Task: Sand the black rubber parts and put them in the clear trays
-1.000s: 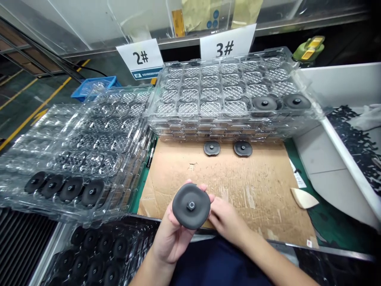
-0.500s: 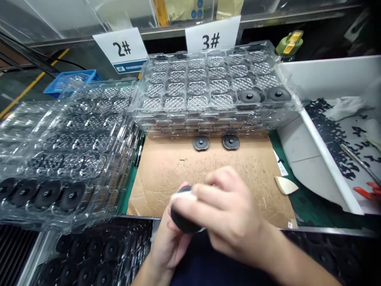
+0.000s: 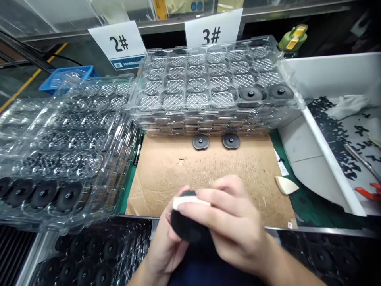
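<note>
Fingers of both hands grip a black disc (image 3: 189, 228) above the cardboard (image 3: 208, 171); paper signs read "2#" (image 3: 119, 45) and "3#" (image 3: 212, 29)

the left hand (image 3: 174, 238) was cupped low, its fingers curled up; the right hand (image 3: 229, 218) reached across above it, fingers bent and pinched, both forearms angling inward.

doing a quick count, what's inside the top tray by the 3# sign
The top tray holds two black discs, at the right end of its front row. Whatever the trays beneath hold is covered.
</note>
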Motion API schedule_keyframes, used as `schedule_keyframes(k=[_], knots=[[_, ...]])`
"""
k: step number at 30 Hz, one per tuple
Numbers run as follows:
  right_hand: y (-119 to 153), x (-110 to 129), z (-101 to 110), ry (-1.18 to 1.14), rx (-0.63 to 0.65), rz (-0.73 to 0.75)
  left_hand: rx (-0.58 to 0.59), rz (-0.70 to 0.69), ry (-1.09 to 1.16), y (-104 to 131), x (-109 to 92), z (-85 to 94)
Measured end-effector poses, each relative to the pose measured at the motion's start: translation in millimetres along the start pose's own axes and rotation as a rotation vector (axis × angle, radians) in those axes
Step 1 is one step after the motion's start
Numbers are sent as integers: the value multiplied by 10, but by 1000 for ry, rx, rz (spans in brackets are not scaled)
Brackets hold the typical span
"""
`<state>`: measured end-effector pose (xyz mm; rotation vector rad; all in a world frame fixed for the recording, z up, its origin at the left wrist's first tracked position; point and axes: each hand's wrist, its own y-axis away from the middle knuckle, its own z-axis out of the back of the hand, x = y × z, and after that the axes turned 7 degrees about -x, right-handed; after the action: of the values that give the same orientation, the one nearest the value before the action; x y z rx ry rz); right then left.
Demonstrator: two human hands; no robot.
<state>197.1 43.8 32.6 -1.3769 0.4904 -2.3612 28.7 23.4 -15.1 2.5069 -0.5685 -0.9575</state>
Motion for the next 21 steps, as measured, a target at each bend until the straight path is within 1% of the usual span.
schedule_keyframes(k=[1,2,4,5,8,9,10,11,13,15,16,17,18,19,20,21], knots=[[-29,25,-48,30,53,44,-27,-9,-13,-4,-3,18],[-57,41,-91,73,105,42,-55,-23,-29,-8,-6,38],[-105,54,-157,183,158,-30,-112,-62,-57,-18,-8,70],[-125,55,-179,213,174,-28,-126,-64,-64,-21,-5,76],[-166,48,-200,123,156,101,-126,0,-74,-33,11,57],[-167,44,-185,84,158,106,-107,21,-83,-38,13,44],[-159,39,-154,67,172,66,-87,30,-95,-44,10,31],[-140,30,-108,69,196,-10,-72,22,-105,-51,3,20],[-66,-5,15,33,292,-188,-43,-2,-90,-64,-23,4],[49,-75,132,-122,378,-345,-12,-5,-43,-79,-53,-3],[114,-126,168,-211,378,-423,6,-2,-18,-87,-64,-3],[179,-187,181,-283,337,-502,28,5,6,-96,-71,-2],[240,-256,168,-320,260,-574,54,12,29,-106,-72,1],[293,-330,129,-315,169,-634,81,18,53,-115,-69,7],[337,-408,66,-263,92,-660,109,28,75,-123,-63,13],[371,-486,-17,-182,50,-654,135,44,97,-129,-55,21]])
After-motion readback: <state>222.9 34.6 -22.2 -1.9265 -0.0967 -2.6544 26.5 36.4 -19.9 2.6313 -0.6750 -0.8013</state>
